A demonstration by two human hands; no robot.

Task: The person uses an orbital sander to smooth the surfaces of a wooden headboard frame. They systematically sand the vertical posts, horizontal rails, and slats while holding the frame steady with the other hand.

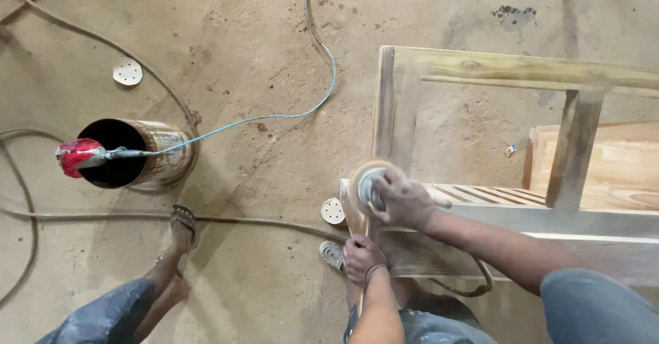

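My right hand [405, 198] grips a round disc sander [367, 187] pressed against the end of a pale wooden furniture frame [398, 104]. Its pad is blurred, apparently spinning. Just below it, my left hand [362, 257] is closed on the frame's vertical edge, steadying it. The frame has a slatted seat [494, 196] and a top rail [528, 71] running to the right. Dust coats both hands and the wood.
An open metal can [137, 153] stands at left with a red-wrapped tool [79, 155] across its rim and a blue hose [288, 114] leading off. Two loose sanding discs [127, 72] [333, 211] lie on the dusty concrete floor. Cables [103, 215] cross the floor. My sandalled feet [182, 222] are below.
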